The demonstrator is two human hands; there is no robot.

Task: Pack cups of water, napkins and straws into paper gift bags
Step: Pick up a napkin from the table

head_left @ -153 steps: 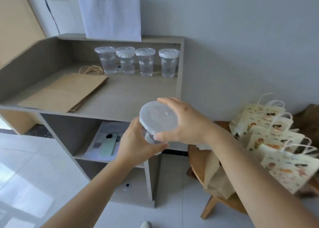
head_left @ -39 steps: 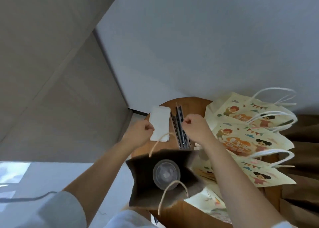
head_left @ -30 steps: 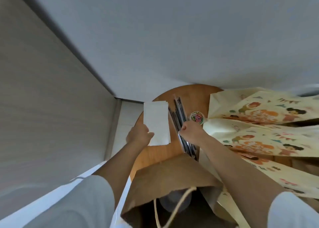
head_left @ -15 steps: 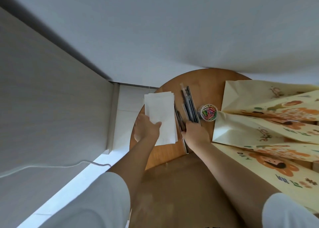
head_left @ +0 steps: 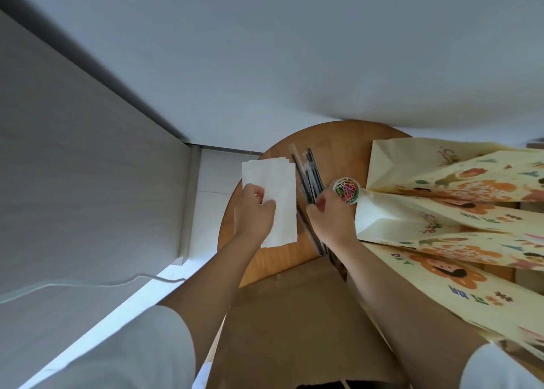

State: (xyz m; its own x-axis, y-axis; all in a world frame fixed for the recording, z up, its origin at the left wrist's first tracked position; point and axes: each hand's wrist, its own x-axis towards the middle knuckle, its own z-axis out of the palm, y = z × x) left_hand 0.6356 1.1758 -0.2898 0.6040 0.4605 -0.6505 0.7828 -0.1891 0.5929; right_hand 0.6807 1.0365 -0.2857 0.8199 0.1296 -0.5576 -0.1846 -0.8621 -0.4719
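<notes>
A stack of white napkins [head_left: 279,188] lies on the round wooden table [head_left: 338,141]. My left hand [head_left: 254,212] pinches the near left edge of a napkin. Beside the stack lie several dark wrapped straws [head_left: 309,176]. My right hand [head_left: 329,217] curls around the near ends of the straws. A brown paper bag [head_left: 294,324] stands close below me between my forearms; its inside is hidden. No cup shows in this view.
A small cup of coloured paper clips [head_left: 347,189] stands right of the straws. Several cream printed gift bags [head_left: 441,212] lie flat, overlapping, on the table's right side. A grey cabinet side [head_left: 88,167] rises at left, the wall behind. A white cable [head_left: 88,284] runs at lower left.
The view has tilted further down over the table. My left hand has closed on the napkin's edge and my right hand has curled around the straws; the bag's opening and the cup have left view.
</notes>
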